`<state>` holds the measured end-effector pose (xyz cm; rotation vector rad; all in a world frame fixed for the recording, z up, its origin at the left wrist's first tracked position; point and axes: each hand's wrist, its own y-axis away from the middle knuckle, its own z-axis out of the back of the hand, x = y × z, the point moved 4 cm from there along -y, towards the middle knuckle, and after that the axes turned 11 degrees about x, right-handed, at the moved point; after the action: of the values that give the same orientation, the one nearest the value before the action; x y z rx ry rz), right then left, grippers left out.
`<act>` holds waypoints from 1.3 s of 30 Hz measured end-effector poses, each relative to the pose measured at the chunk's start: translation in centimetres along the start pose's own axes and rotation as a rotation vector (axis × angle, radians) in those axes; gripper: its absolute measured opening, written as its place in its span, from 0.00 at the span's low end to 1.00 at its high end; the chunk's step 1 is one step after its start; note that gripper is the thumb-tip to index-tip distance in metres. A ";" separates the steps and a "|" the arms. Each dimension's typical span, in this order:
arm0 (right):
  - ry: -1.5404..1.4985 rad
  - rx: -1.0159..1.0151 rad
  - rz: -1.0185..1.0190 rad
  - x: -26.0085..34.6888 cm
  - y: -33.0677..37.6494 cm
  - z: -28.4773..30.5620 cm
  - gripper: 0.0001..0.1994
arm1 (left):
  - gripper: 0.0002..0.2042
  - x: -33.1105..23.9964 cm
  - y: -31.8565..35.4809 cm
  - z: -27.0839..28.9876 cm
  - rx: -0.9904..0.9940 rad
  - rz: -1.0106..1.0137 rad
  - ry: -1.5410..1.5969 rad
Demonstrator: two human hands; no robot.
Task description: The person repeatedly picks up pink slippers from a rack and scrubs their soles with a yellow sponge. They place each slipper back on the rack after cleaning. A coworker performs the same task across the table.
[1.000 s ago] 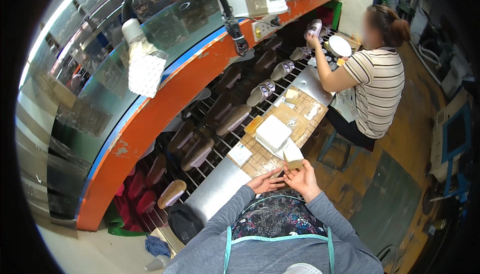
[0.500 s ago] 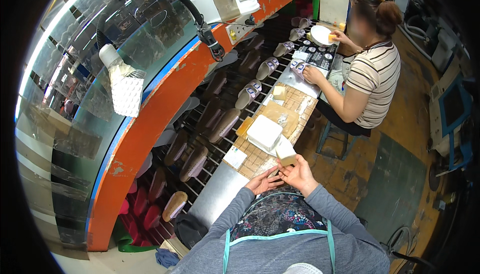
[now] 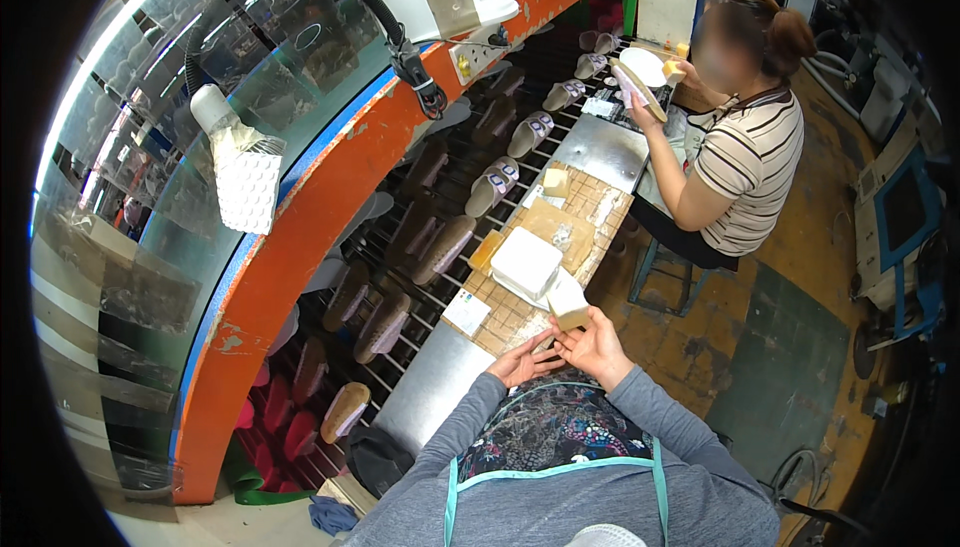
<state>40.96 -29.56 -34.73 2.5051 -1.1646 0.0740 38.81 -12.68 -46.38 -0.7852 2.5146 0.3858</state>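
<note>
My right hand [image 3: 598,349] is closed around a cream-coloured sponge block [image 3: 569,309], thumb and fingers at its lower end. The sponge's upper end meets the near corner of a white lidded plastic tub [image 3: 526,263]. Beside it, my left hand [image 3: 523,361] is turned palm up with the fingers apart and slightly bent. Its fingertips come close to the right hand's fingers, and I see nothing in it. Both hands are over the near edge of a work ledge covered with brown grid-patterned board [image 3: 512,319].
On the left, slippers [image 3: 383,328] lie on a rack of metal bars beneath an orange-edged machine [image 3: 252,327]. A wrapped hose nozzle [image 3: 249,190] hangs above. To the right sits a co-worker [image 3: 750,162] holding a slipper [image 3: 637,93] and a yellow sponge [image 3: 673,72]. Another sponge [image 3: 556,182] lies on the board.
The co-worker has lifted the slipper off the ledge and tilted it sole outward, with the sponge hand drawn nearer. My hands and sponge hold almost the same position.
</note>
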 end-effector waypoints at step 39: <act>0.017 -0.010 0.027 -0.3 0.0 0.3 0.23 | 0.30 -0.1 0.3 0.6 0.006 0.018 -0.003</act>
<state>40.69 -29.43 -35.08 2.4759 -1.1886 0.0965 38.97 -12.15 -46.82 -0.7600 2.5207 0.3852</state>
